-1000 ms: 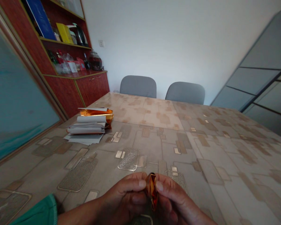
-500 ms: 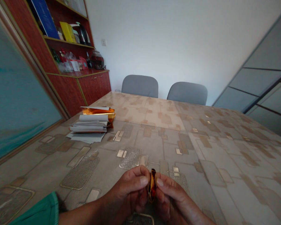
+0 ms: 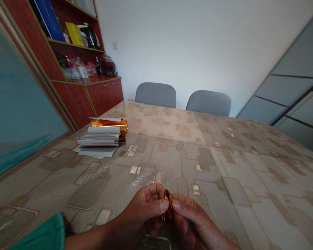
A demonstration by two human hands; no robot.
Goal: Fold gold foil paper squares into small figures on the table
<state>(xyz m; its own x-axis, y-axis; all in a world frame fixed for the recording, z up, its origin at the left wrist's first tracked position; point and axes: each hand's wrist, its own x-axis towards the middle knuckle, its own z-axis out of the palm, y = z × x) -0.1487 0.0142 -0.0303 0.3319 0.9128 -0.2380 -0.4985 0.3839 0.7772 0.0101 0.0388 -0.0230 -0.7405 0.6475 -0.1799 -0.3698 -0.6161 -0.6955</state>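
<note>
Left hand (image 3: 145,209) and right hand (image 3: 192,214) pinching folded gold foil piece (image 3: 168,214) between them, six o'clock in view, over counter (image 3: 172,161). Paper stack (image 3: 101,141) on counter, ten o'clock from hands.

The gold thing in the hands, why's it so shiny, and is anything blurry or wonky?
Head view: light glints off the gold foil piece; head view: the shelf things look fuzzy; head view: the red cabinet leans, probably from lens distortion.
</note>
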